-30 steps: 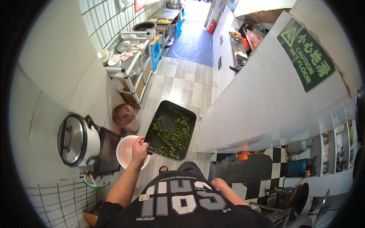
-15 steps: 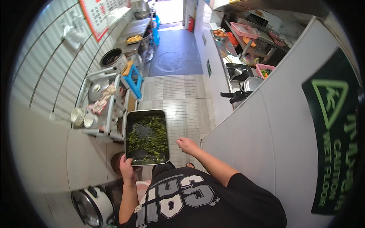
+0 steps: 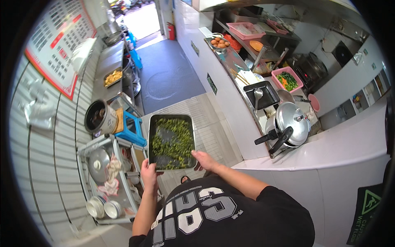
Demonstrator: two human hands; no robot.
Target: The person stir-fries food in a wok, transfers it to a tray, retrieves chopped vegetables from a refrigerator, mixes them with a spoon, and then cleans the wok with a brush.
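A dark rectangular tray [image 3: 151,136] is held out in front of my body, with chopped green leaves [image 3: 177,140] spread over its bottom. My left hand [image 3: 148,175] grips the near left corner, thumb on top of the rim. At the near right corner my right hand [image 3: 204,160] has its thumb on the rim and its fingers underneath, partly hidden. Both hands carry the tray at waist height above the tiled floor.
On the left stand a cart [image 3: 84,158] with bowls [image 3: 112,209], a blue stool [image 3: 131,128] and a cooker pot [image 3: 98,117]. To the right, a counter wall [image 3: 230,123] bears a pressure cooker [image 3: 293,123], a black tray [image 3: 269,92] with a ladle, and eggs [image 3: 220,42].
My right hand, apart from the tray before, now holds its near right corner. My view has swung to the right, showing more of the counter.
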